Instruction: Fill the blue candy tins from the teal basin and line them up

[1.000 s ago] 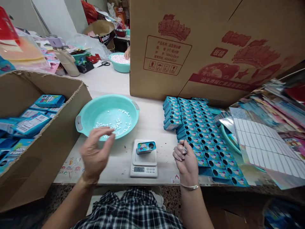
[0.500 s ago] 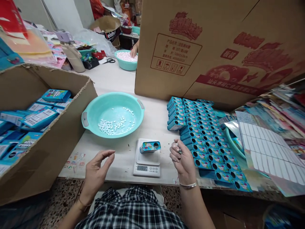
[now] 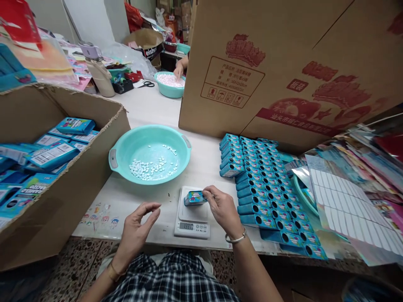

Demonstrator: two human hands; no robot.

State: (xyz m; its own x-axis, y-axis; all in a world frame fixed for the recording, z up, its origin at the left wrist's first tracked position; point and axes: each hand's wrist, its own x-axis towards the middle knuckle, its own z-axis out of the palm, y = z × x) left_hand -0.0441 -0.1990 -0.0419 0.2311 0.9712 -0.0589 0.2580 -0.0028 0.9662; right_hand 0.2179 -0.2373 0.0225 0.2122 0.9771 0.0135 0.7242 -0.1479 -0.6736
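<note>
A small blue candy box [image 3: 194, 198] lies on the plate of a white digital scale [image 3: 192, 230], whose display is lit. My right hand [image 3: 223, 209] is at the box's right end, thumb and fingertips pinched over its dark round hole; the other fingers are curled in. Small candies showed in this hand just before, but now its contents are hidden. To the left of the scale my left hand [image 3: 138, 222] hovers above the table edge, empty, thumb and fingers curved apart. Behind it stands a turquoise basin [image 3: 138, 138] with pale candies [image 3: 141, 170] scattered over its bottom.
Rows of upright blue boxes [image 3: 261, 188] stand at right, before a large carton [image 3: 233, 84]. An open carton [image 3: 94, 167] of blue boxes is at left. A co-worker's hand [image 3: 179, 70] reaches into a pink-candy basin [image 3: 170, 91]. Label sheets [image 3: 349, 201] lie far right.
My right hand has moved left from beside the rows to the box on the scale, its fist becoming a pinch at the hole. My left hand has shifted slightly right.
</note>
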